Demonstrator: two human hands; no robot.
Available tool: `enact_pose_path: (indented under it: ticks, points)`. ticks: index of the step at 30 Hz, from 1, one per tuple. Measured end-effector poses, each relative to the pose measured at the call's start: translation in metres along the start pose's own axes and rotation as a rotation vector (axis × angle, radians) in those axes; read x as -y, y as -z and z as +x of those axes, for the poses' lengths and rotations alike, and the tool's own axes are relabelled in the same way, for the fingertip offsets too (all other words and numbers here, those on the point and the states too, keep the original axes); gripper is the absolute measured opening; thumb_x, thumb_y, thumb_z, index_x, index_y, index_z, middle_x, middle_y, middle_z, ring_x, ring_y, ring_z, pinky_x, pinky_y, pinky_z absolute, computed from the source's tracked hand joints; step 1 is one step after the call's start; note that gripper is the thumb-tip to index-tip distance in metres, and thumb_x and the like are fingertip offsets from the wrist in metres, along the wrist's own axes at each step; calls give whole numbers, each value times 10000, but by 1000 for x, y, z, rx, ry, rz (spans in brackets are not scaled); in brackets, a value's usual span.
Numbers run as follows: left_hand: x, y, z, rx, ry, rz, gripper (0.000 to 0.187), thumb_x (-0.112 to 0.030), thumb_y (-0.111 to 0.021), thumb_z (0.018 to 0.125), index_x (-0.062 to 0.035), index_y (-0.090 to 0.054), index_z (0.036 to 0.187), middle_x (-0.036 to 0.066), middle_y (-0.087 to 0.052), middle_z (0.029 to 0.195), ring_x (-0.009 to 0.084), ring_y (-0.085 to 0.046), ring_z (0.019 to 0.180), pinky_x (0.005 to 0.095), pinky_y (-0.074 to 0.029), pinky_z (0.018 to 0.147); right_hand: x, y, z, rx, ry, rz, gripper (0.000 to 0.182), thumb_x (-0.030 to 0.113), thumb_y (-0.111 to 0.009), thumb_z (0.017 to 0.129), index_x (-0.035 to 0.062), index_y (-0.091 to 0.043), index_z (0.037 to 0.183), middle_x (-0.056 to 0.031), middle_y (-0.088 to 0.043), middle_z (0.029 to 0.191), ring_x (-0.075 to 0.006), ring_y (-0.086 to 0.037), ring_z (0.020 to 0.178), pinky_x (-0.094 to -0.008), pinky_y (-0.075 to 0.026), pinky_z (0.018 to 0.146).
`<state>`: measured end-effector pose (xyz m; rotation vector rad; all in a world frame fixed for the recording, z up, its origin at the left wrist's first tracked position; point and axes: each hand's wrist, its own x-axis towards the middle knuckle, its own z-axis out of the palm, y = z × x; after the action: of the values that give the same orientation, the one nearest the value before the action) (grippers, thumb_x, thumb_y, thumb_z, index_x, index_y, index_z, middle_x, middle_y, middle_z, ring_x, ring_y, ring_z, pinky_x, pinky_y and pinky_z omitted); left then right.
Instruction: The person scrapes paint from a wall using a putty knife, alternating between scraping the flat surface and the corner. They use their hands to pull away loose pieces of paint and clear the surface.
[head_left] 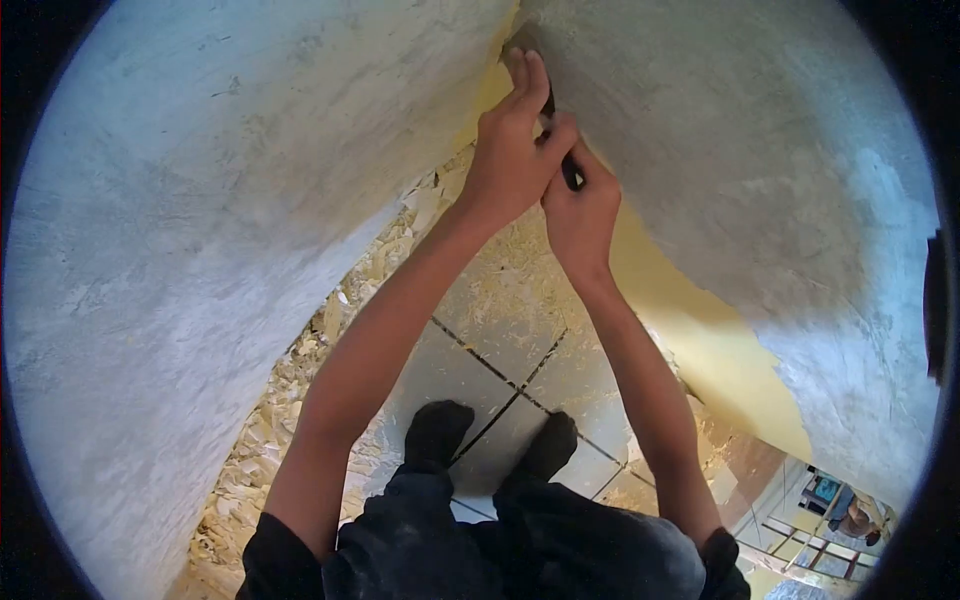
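Along the left side, a grey, patchy wall (190,210) slants toward the far corner, with pale flakes (262,432) gathered loosely on the floor by its base. Beside them, two dark-clad feet (438,430) stand slightly apart on the tiled floor (500,425), a stance that probably gives steady footing close to the corner.

The left hand (508,145) is at the far centre, farther along the tool than the right, its thumb across it and two fingers reaching toward the corner; this placing looks suited to steadying or pressing the tool's far part. The dark-handled tool (571,170) lies between the hands, close to the right-hand wall; its far end is too hidden to identify. To its right, the right hand (588,215) is closed around the near end of the handle, seemingly for control of its angle.

Farther right, a yellow patch (700,325) borders the grey right-hand wall (760,190). At the near right, another person (855,518) shows beyond the wall.
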<state>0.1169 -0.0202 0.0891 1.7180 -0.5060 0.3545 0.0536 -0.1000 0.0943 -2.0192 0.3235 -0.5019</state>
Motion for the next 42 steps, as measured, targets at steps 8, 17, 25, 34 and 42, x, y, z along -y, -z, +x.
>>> enact_pose_path:
  ticks: [8,17,25,34,42]
  points:
    - [5,13,-2,56,-36,20,600,-129,-626,896,25,-378,1420,273,-452,1388,260,-514,1143,326,-456,911,7,3,-6,121,-229,221,423,131,-592,933,32,-541,1341,-95,-714,994,-80,-575,662,-241,-488,610]
    - [-8,-17,-74,263,107,-78,537,-112,-623,910,49,-430,1385,273,-452,1399,300,-473,1293,353,-433,1015,-31,80,-60,258,-464,176,453,190,-588,955,65,-511,1383,26,-531,729,-43,-456,555,-219,-391,480]
    - [-8,-18,-150,466,285,-173,472,-129,-593,924,63,-473,1339,320,-479,1342,385,-478,1272,390,-430,1022,-56,111,-130,373,-678,259,533,243,-596,954,74,-437,1433,29,-509,706,-48,-428,507,-228,-366,447]
    - [-23,-17,-145,424,419,-278,459,-83,-585,921,14,-482,1358,267,-494,1366,321,-463,1307,368,-412,1046,-56,121,-135,371,-670,380,529,251,-588,963,86,-430,1441,41,-496,704,-52,-440,513,-230,-372,454]
    - [-60,-42,-133,454,330,-417,532,-118,-579,930,32,-401,1409,270,-446,1411,329,-441,1326,390,-388,1067,-68,129,-127,277,-448,444,487,179,-526,990,87,-408,1454,-3,-559,776,-60,-515,594,-219,-424,505]
